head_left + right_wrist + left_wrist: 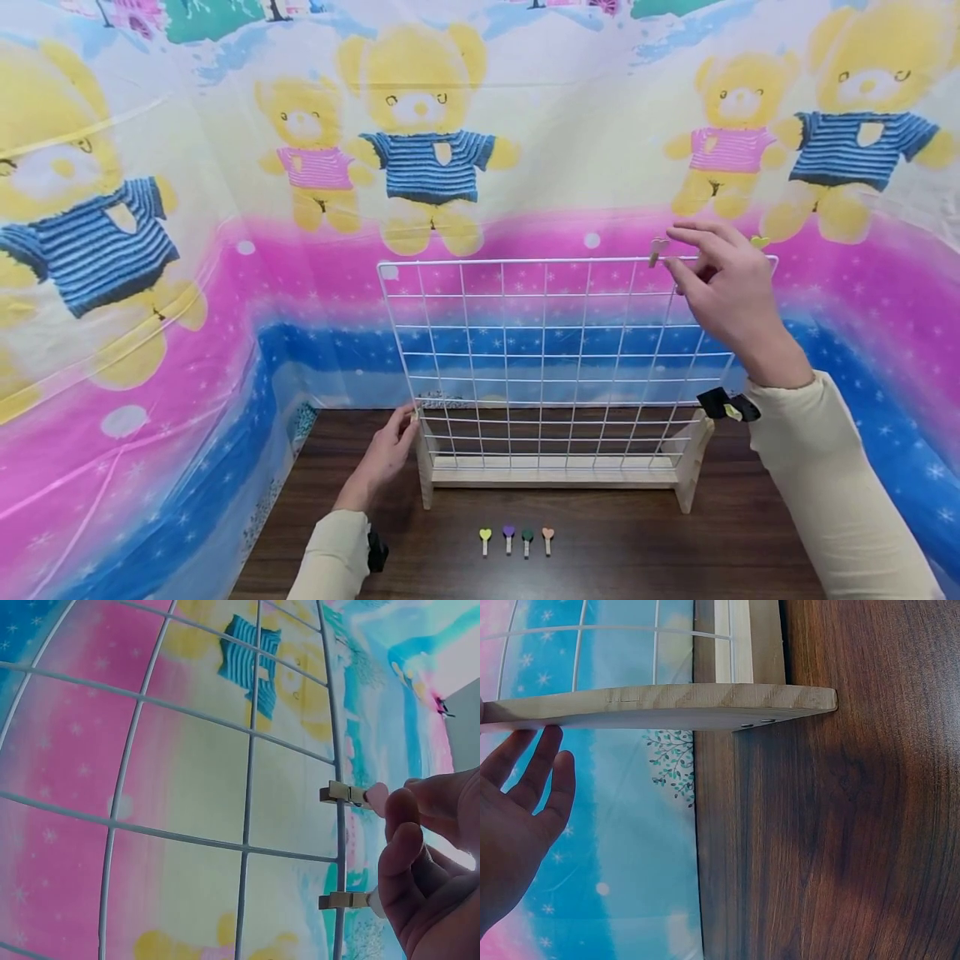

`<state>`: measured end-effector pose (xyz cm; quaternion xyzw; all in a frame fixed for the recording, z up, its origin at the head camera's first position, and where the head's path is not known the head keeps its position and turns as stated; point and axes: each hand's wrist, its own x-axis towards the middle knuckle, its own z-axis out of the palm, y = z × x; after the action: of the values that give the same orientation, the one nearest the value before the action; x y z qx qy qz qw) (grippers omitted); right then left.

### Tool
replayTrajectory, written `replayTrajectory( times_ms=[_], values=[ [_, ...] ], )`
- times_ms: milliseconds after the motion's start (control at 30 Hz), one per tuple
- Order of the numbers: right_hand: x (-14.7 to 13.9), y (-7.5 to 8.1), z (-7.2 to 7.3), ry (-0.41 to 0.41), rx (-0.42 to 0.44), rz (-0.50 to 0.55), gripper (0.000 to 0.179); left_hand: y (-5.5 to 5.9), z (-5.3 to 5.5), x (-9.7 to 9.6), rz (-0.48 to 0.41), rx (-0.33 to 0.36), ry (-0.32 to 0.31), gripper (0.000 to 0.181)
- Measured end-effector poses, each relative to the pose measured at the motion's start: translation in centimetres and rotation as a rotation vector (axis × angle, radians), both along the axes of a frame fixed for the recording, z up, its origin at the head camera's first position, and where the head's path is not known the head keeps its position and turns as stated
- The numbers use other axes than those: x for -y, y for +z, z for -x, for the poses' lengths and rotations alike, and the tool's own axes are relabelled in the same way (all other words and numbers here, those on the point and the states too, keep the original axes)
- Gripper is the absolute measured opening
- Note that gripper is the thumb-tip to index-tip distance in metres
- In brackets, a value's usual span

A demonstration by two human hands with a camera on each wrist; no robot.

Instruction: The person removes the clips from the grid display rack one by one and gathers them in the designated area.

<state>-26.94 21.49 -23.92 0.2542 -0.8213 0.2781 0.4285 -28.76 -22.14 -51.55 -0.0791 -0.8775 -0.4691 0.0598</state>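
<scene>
A white wire grid (506, 354) stands upright in a wooden stand (555, 479). My left hand (386, 450) holds the top of the stand's left side piece; in the left wrist view its other fingertips (551, 735) meet that board's outer face. A small clothespin with a pink heart (657, 248) is clipped on the grid's top wire toward the right. Beside its heart is my right hand (723, 287), thumb and index finger apart in the head view. The right wrist view shows a second clothespin (345, 900) on the same wire, its heart partly hidden by the fingers.
Lying in a row before the stand are clothespins with yellow (485, 540), purple (509, 537), green (527, 542) and orange (548, 540) hearts. A yellow heart (760, 242) shows at the grid's top right. Bear-printed cloth (592, 167) surrounds the dark wooden table (615, 550).
</scene>
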Motion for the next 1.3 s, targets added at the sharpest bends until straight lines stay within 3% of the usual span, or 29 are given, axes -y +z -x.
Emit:
replayTrajectory(
  times_ms=[167,267,567,933,1300],
  values=[
    [0.2,0.2,0.4,-0.035,0.172,-0.014,0.038,-0.1,0.0,0.0,-0.005,0.003,0.007,0.037],
    [0.5,0.1,0.6,-0.032,0.217,-0.009,0.036,-0.1,0.1,0.0,-0.008,0.016,0.008,0.036],
    [0.8,0.2,1.1,-0.019,0.184,-0.001,0.029,0.1,-0.1,0.0,-0.004,0.007,0.001,0.037],
    [0.8,0.5,1.0,-0.038,0.295,0.055,0.024,0.1,-0.2,0.0,-0.001,0.0,-0.006,0.037],
    [0.7,0.7,1.0,-0.025,0.294,0.139,0.023,0.2,-0.2,0.0,-0.006,0.021,-0.001,0.036]
  ],
)
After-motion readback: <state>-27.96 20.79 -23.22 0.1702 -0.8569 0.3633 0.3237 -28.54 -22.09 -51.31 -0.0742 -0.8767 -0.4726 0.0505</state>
